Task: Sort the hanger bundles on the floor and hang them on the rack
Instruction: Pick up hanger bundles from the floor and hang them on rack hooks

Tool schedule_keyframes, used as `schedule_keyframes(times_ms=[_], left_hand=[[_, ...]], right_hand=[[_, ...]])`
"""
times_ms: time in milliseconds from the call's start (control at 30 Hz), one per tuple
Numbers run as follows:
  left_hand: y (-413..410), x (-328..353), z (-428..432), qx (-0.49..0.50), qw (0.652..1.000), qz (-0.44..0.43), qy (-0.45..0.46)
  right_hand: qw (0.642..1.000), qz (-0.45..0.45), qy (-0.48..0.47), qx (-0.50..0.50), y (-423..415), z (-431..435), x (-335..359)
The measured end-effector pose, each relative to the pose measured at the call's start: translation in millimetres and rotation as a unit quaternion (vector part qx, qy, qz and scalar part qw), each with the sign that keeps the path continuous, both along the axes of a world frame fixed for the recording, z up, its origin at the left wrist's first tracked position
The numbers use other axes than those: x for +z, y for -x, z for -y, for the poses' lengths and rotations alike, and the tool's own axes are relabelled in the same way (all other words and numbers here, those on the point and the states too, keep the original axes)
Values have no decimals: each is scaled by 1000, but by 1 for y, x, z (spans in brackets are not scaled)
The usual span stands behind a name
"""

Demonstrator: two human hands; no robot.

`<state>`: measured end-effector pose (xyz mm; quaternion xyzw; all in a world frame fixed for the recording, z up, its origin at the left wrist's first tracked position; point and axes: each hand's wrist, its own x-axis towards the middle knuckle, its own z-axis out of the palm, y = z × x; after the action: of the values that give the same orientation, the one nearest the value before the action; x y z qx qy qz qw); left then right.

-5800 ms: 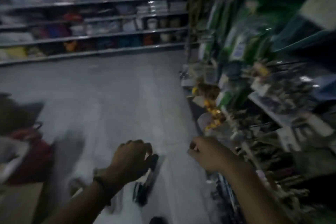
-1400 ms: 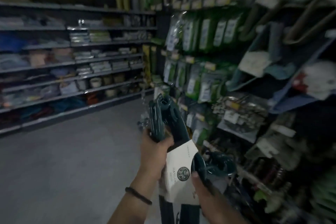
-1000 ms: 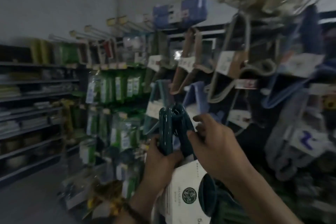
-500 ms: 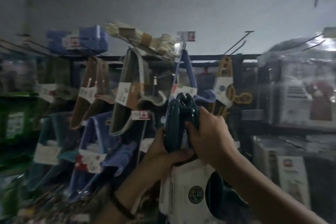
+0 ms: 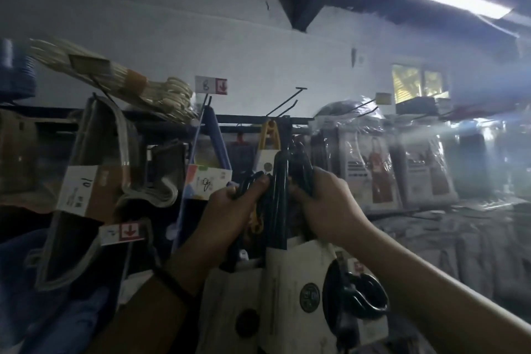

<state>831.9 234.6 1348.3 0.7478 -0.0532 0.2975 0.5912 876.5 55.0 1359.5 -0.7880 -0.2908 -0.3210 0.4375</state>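
Both hands [image 5: 230, 204] grip dark green hanger bundle [image 5: 278, 195], white-sleeved.

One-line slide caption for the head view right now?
Both hands, left hand and right hand, lift a dark hanger bundle toward the rack.

bare forearms, no sleeves; thin dark band [image 5: 172, 282] on left wrist.

Both arms reach up from 6 o'clock toward 12. The left hand [image 5: 230, 207] is clenched, its fingers curled toward 2 o'clock. The right hand [image 5: 327, 204] is clenched beside it, knuckles toward 10 o'clock, forearm running to 4 o'clock.
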Motion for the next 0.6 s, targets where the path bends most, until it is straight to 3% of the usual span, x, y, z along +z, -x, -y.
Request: schedule_keyframes(times_ms=[133, 333, 433, 600], left_hand=[[-16, 20, -3, 14, 999, 22, -28], [-49, 61, -5, 54, 986, 21, -158], [-70, 81, -4, 78, 983, 39, -160], [-93, 111, 3, 199, 960, 111, -165]], right_hand=[[997, 52, 23, -48, -25, 16, 27], [991, 69, 45, -109, -97, 31, 83], [989, 65, 57, -118, -131, 34, 116], [987, 71, 86, -118, -188, 36, 166]])
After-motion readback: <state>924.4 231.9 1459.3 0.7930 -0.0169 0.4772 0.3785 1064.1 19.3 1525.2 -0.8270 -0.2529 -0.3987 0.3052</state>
